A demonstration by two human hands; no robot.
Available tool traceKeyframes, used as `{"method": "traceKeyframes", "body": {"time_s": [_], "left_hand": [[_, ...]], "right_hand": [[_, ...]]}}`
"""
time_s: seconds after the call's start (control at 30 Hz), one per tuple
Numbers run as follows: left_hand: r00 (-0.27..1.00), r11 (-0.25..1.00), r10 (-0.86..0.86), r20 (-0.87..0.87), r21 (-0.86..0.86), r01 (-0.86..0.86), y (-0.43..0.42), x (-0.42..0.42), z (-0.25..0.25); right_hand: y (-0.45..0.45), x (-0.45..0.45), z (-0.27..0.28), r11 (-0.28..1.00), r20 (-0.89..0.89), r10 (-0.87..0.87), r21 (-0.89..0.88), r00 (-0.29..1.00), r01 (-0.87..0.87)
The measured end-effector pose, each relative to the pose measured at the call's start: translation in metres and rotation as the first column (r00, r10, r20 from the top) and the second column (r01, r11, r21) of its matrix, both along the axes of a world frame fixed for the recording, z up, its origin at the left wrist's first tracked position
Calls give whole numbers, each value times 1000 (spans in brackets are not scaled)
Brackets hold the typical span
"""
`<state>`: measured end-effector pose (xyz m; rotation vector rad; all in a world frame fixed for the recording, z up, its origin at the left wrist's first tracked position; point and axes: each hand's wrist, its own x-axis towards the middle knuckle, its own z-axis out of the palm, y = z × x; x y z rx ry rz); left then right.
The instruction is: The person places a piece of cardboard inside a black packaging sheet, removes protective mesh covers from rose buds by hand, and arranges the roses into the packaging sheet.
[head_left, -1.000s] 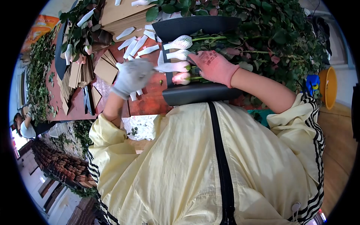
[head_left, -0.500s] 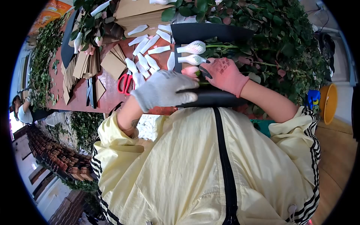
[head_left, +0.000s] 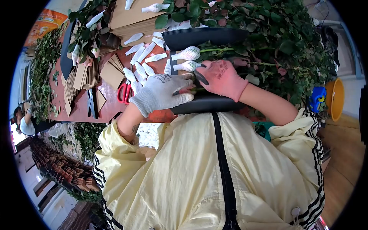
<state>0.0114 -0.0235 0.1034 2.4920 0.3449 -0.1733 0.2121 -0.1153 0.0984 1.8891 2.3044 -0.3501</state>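
Note:
My left hand (head_left: 163, 92), in a pale grey glove, is closed over the head of a rose, which its fingers hide. A short bit of green stem (head_left: 199, 89) shows between the hands. My right hand (head_left: 221, 78), in a pink glove with dark fingertips, is curled beside it at the stem; its grip is partly hidden. Just above, two roses in white foam nets, an upper one (head_left: 186, 53) and a lower one (head_left: 187, 66), lie side by side with heads to the left. Black sheeting (head_left: 207, 104) lies in front and a black flap (head_left: 205, 38) behind.
Loose white foam nets (head_left: 156, 58) lie left of the roses, near red-handled scissors (head_left: 124, 93). Cardboard pieces (head_left: 113, 73) and a dark-bladed tool (head_left: 92, 103) are farther left. Leafy stems (head_left: 283, 50) pile up on the right, near an orange basin (head_left: 335, 99). Another person (head_left: 26, 122) is at far left.
My left hand has closed over the pink rose head that showed half a second ago. My right hand stays beside the stem. The whole view has shifted slightly.

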Motion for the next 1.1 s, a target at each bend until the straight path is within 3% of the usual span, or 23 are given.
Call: {"method": "traceKeyframes", "body": {"time_s": [0.07, 0.13, 0.17, 0.27, 0.3, 0.47, 0.53, 0.6, 0.67, 0.73, 0.83, 0.87, 0.97, 1.0, 1.07, 1.1], "left_hand": [[1000, 999, 18, 7, -37, -18, -1, 0, -2], [999, 997, 30, 10, -71, -30, -3, -1, -1], [1000, 995, 31, -1, -97, -31, -4, -1, -1], [1000, 995, 11, -6, -96, -12, -3, -2, -6], [1000, 997, -17, -5, -75, 16, -3, -2, -8], [999, 997, 12, 52, -80, -8, -5, -2, -13], [996, 996, 11, 91, -84, -3, -3, -3, -15], [983, 996, 60, 176, -68, -49, -3, -4, -11], [935, 940, 340, 101, -76, -333, 4, -2, -2], [864, 894, 388, 322, 97, -437, 20, -8, -26], [915, 889, 356, 191, 232, -395, 25, -5, -45], [914, 887, 324, 243, 259, -383, 24, -3, -44], [951, 885, 265, 160, 352, -306, 25, -1, -47], [945, 893, 231, 231, 337, -300, 25, -3, -47], [937, 905, 181, 299, 324, -278, 27, -8, -46], [920, 884, 226, 319, 331, -332, 29, -11, -45]], "right_hand": [[1, 1, 0, 999, -5, -49, 4, 999, 49], [2, 7, -14, 905, -5, -25, 425, 1000, 25], [6, 8, -14, 981, 37, -100, 171, 994, 93], [10, 14, -22, 983, -10, 8, 185, 1000, -6], [17, 17, -22, 997, -41, 1, 76, 999, 2], [21, 18, -28, 995, -41, 52, 89, 998, -48], [11, 15, -33, 955, -20, 94, 283, 995, -84], [10, 14, -37, 953, -3, 101, 286, 995, -95], [10, 14, -37, 968, 6, 68, 243, 998, -67], [13, 15, -41, 988, -2, 56, 144, 998, -55], [14, 12, -37, 993, 34, 55, 99, 998, -58], [15, 13, -37, 993, 36, 51, 108, 998, -55], [15, 13, -37, 998, 6, 25, 49, 1000, -25], [14, 14, -41, 999, 6, 14, 50, 1000, -14], [11, 16, -42, 951, -34, 85, 302, 996, -71], [10, 17, -42, 956, -27, 90, 284, 996, -79]]}}
